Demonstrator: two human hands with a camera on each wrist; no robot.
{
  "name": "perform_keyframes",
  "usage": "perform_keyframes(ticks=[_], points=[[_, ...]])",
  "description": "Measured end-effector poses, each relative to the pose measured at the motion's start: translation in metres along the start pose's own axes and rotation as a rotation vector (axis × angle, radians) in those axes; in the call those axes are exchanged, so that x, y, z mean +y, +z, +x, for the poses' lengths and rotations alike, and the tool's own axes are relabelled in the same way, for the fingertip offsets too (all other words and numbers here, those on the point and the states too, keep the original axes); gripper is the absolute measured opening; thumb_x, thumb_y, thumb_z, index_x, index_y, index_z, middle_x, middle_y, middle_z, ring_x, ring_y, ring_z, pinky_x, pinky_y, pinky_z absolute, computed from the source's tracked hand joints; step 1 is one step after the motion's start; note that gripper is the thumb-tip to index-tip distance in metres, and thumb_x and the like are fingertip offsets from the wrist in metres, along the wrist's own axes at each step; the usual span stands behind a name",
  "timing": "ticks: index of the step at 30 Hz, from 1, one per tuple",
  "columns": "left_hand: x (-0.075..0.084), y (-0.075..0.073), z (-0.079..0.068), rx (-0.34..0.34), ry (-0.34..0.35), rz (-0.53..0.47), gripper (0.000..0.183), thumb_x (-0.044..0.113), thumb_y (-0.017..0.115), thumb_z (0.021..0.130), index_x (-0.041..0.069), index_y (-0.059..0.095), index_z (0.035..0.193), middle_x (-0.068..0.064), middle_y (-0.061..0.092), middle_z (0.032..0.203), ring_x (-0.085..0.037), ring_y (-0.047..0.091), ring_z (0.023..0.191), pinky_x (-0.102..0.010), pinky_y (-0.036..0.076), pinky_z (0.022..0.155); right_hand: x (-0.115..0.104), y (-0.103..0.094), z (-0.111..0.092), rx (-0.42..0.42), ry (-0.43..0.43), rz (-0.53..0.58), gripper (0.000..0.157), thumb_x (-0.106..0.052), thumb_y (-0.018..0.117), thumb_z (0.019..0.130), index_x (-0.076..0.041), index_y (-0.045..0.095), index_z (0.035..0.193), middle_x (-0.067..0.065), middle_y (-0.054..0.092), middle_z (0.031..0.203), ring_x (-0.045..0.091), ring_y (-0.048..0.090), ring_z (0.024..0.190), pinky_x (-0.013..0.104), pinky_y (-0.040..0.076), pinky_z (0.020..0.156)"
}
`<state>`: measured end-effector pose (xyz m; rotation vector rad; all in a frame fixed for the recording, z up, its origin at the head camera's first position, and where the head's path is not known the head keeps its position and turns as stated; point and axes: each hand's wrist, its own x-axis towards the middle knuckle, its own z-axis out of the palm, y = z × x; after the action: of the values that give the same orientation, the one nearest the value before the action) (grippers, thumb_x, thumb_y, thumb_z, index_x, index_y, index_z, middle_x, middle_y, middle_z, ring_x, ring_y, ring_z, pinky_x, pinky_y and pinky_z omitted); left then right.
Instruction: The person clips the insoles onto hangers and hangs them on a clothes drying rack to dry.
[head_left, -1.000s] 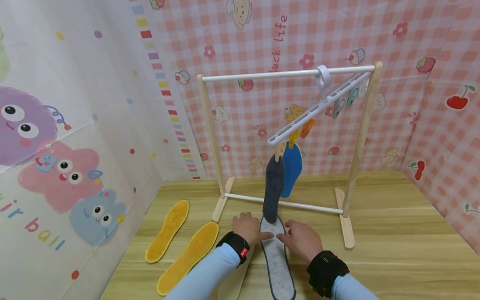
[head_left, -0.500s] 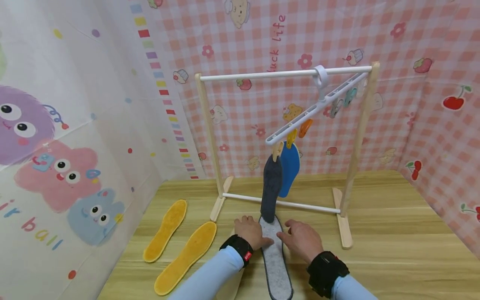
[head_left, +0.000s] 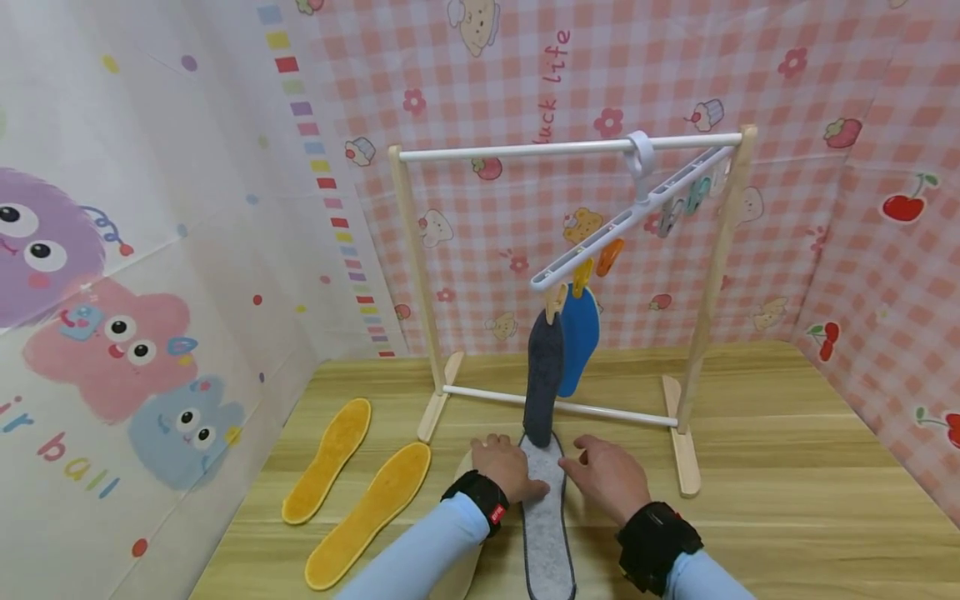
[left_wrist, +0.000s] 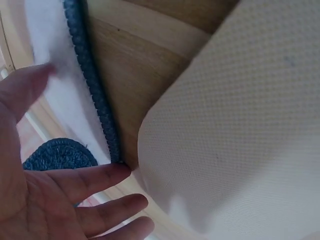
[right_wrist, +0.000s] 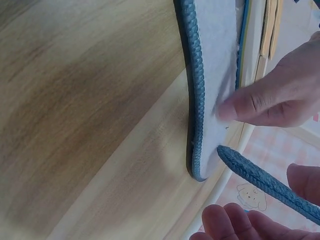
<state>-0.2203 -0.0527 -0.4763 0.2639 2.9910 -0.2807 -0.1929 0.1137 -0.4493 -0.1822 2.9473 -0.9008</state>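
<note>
Head view: two bare hands reach over a wooden table (head_left: 795,475), with a grey insole (head_left: 546,542) lying flat between them. The left hand (head_left: 504,468) has its fingers loosely spread and its thumb over the insole; I cannot tell how hard it presses. The right hand (head_left: 609,479) is relaxed and grips nothing, its fingers just beside the insole's edge.

With neither hand pinching it, the grey insole could slip aside if pushed or raised. A dark insole (head_left: 544,375) hangs between the two sets of fingers, overlapping the grey tip in view; a knuckle brushing it might set the hanger (head_left: 588,254) swinging, since one hook carries it, or tug the dark insole from its clothespin (head_left: 554,304).

By the left fingertips, the grey insole shows pale, felt-like cloth with thick stitched edging. A cream insole (left_wrist: 240,125) beside those fingers has a fine mesh face and rounded end. Farther left of them lie two fuzzy yellow insoles (head_left: 369,517), long and narrow-waisted.
</note>
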Motion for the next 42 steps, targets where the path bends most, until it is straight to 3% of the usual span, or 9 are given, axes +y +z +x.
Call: perform_keyframes(ticks=[4, 12, 23, 29, 36, 39, 42], points=[[0.004, 0.003, 0.001, 0.038, -0.001, 0.011, 0.077, 0.081, 0.055, 0.079, 0.012, 0.076, 0.106, -0.011, 0.064, 0.112, -0.028, 0.054, 0.113, -0.054, 0.038, 0.098, 0.001, 0.0, 0.0, 0.019, -0.004, -0.003, 0.041, -0.03, 0.067, 0.093, 0.002, 0.065, 0.12, 0.012, 0.071, 0.097, 0.028, 0.067, 0.086, 0.044, 0.052, 0.069], [0.008, 0.004, 0.005, 0.079, -0.008, 0.012, 0.069, 0.078, 0.063, 0.075, 0.012, 0.075, 0.093, -0.009, 0.06, 0.094, -0.024, 0.053, 0.095, -0.046, 0.042, 0.089, 0.004, -0.003, -0.001, 0.071, -0.029, 0.009, 0.041, -0.028, 0.068, 0.093, 0.003, 0.066, 0.119, 0.011, 0.071, 0.096, 0.029, 0.067, 0.084, 0.043, 0.052, 0.067], [0.006, 0.003, 0.012, 0.037, -0.048, -0.065, 0.067, 0.075, 0.072, 0.068, 0.012, 0.067, 0.09, -0.006, 0.052, 0.084, -0.022, 0.049, 0.084, -0.039, 0.041, 0.082, 0.006, -0.005, -0.002, 0.075, -0.023, 0.009, 0.042, -0.03, 0.067, 0.094, 0.002, 0.065, 0.121, 0.012, 0.071, 0.099, 0.028, 0.067, 0.086, 0.044, 0.052, 0.069], [0.006, -0.001, 0.011, 0.019, -0.065, -0.174, 0.071, 0.067, 0.08, 0.068, 0.007, 0.058, 0.101, -0.008, 0.062, 0.087, -0.025, 0.06, 0.086, -0.04, 0.044, 0.082, 0.007, -0.006, -0.002, 0.082, -0.022, 0.004, 0.042, -0.029, 0.068, 0.093, 0.003, 0.065, 0.12, 0.01, 0.071, 0.096, 0.027, 0.067, 0.083, 0.043, 0.052, 0.068], [0.007, -0.002, 0.008, 0.005, -0.068, -0.329, 0.068, 0.052, 0.086, 0.071, 0.005, 0.051, 0.105, -0.007, 0.063, 0.075, -0.022, 0.063, 0.067, -0.038, 0.049, 0.065, 0.008, -0.007, -0.002, 0.069, 0.002, 0.006, 0.042, -0.03, 0.067, 0.093, 0.002, 0.065, 0.12, 0.009, 0.07, 0.096, 0.026, 0.066, 0.082, 0.043, 0.051, 0.067], [0.007, 0.0, 0.007, 0.009, -0.063, -0.4, 0.068, 0.046, 0.087, 0.071, 0.002, 0.052, 0.109, -0.01, 0.064, 0.079, -0.025, 0.064, 0.068, -0.039, 0.051, 0.062, 0.009, -0.006, -0.002, 0.07, -0.004, 0.008, 0.042, -0.029, 0.067, 0.093, 0.002, 0.065, 0.12, 0.01, 0.07, 0.096, 0.027, 0.066, 0.083, 0.043, 0.051, 0.068], [0.005, 0.003, 0.007, 0.005, -0.047, -0.488, 0.07, 0.04, 0.087, 0.074, -0.003, 0.054, 0.117, -0.015, 0.067, 0.089, -0.028, 0.066, 0.078, -0.041, 0.053, 0.068, 0.01, -0.006, -0.004, 0.075, -0.014, 0.015, 0.041, -0.029, 0.068, 0.093, 0.003, 0.065, 0.12, 0.011, 0.071, 0.096, 0.028, 0.067, 0.083, 0.044, 0.052, 0.069]])
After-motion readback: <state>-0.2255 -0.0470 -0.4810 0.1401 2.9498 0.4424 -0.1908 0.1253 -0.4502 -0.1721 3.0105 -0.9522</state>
